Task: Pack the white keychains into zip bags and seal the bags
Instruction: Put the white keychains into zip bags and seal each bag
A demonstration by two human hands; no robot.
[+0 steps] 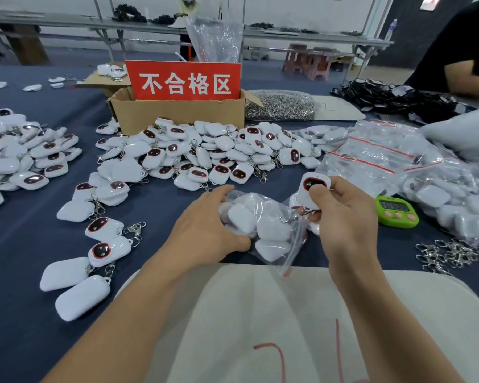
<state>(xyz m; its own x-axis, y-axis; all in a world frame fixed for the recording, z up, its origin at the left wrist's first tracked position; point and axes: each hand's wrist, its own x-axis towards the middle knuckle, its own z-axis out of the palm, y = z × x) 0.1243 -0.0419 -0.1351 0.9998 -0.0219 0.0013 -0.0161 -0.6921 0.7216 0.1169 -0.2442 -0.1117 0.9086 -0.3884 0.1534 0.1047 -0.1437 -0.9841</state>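
My left hand grips a clear zip bag that lies on the dark cloth and holds several white keychains. My right hand pinches one white keychain, its dark face edged in red turned up, just right of the bag's open mouth; its metal clasp dangles over the bag's red zip strip. A big heap of loose white keychains lies behind my hands. More loose keychains are scattered to the left.
A cardboard box with a red sign stands behind the heap. Empty zip bags and filled bags lie at the right. A green timer, loose metal clasps, and a white mat are close by. Another person's arm is at the far right.
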